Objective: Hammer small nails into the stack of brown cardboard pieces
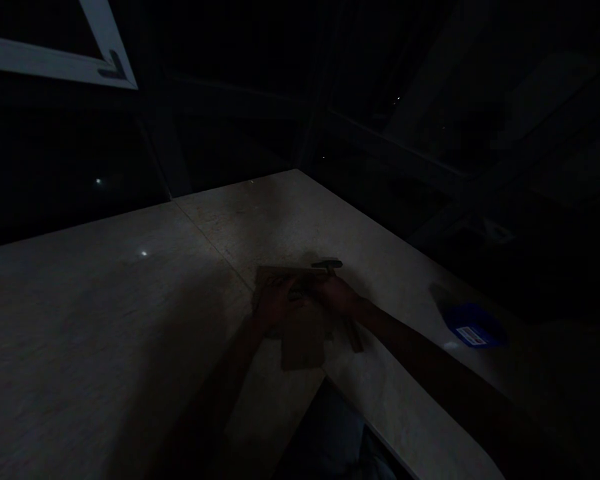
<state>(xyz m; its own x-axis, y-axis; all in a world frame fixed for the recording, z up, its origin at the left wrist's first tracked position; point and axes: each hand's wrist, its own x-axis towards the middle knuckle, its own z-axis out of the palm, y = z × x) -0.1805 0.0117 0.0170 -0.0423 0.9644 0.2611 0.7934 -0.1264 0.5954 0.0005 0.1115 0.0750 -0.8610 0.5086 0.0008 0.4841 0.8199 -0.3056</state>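
Observation:
In dim light, a flat brown cardboard piece (304, 347) lies on the pale worktop. My left hand (276, 305) rests over its left part, the fingers drawn in towards the middle. From the right, my right hand (334, 293) meets it there, its fingers bent inwards. A small dark thing (297, 293) shows between the two hands, too dim to name; both sets of fingers close around it. Under my right hand lies a hammer (327, 264), its head sticking out beyond the hand and the end of its wooden handle showing below the wrist.
A blue plastic container (473, 325) with a white label stands to the right near the edge. The pale stone-like worktop (105, 313) has a seam across it. Dark window panes surround its far sides, with a white window frame (45, 59) at upper left.

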